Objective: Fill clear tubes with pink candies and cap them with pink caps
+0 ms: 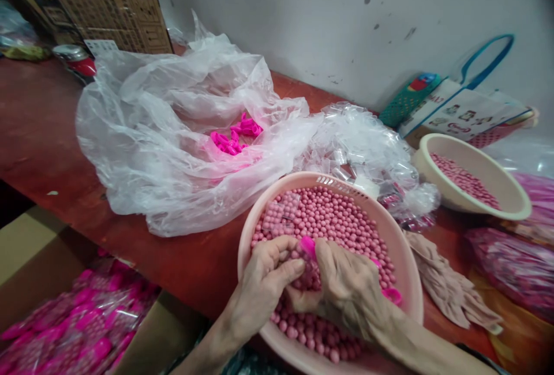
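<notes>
A pink plastic basin (404,259) full of small pink balls (329,219) sits at the table's near edge. Both hands are over it, close together. My left hand (266,280) pinches a small clear packet of pink balls (303,268) between thumb and fingers. My right hand (346,291) holds the packet's other side together with a bright pink plastic cap (308,245) at its top. Another pink cap (392,295) lies on the balls beside my right hand.
A big crumpled clear bag (173,127) with pink caps (236,135) lies at left. Small clear wrappers (359,144) are heaped behind the basin. A second basin (476,161) stands right, beige gloves (450,288) beside it. A carton of filled packets (82,323) sits below.
</notes>
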Tool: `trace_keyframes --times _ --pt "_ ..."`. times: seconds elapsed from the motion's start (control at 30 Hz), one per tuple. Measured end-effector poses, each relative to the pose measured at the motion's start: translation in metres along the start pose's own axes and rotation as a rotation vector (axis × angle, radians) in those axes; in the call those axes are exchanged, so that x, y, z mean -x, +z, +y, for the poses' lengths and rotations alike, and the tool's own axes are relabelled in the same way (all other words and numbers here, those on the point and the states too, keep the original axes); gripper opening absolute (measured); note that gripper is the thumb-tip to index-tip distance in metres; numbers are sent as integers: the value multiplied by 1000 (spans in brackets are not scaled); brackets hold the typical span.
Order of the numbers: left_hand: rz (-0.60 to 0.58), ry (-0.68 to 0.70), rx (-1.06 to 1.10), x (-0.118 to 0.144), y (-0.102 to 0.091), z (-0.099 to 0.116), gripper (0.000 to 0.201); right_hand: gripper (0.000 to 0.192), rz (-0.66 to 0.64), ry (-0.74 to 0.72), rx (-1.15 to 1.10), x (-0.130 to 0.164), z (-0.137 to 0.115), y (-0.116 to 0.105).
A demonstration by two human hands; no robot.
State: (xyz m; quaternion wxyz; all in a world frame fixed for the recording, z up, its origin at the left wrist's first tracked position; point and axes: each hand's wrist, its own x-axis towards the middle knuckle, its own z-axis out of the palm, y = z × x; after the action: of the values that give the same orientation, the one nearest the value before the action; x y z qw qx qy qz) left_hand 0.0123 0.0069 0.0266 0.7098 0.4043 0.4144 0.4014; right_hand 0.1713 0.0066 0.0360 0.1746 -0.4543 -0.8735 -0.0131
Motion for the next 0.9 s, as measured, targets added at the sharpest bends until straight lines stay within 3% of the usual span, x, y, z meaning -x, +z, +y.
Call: trace_keyframes --times 0.1,0.2,0.27,0.33,0.4,0.47,0.7,0.8,0.9 --pt "15 10 -7 -1 1 1 5 25 77 -86 60 -1 0 4" --pt "1 19 -2 -1 2 3 6 28 30 -9 -147 -2 4 -2" --pt "-5 18 12 -2 2 4 10 40 -84 171 -475 0 12 -12" --pt "-1 5 22 -2 2 5 15 51 -153 449 -845 1 22 -23" --pt "1 -5 19 -2 3 5 17 43 -128 695 -1074 1 29 -33" --pt "-8 0 3 -1 3 5 17 29 -55 756 -1105 -1 30 -36" --pt "-26 65 -32 0 4 7 17 23 -65 189 -537 -4 5 -16" --pt "-8 55 -55 0 2 7 16 51 -3 64 -255 1 2 -6" --pt "-13 50 -63 0 1 7 12 73 -8 32 -108 4 1 1"
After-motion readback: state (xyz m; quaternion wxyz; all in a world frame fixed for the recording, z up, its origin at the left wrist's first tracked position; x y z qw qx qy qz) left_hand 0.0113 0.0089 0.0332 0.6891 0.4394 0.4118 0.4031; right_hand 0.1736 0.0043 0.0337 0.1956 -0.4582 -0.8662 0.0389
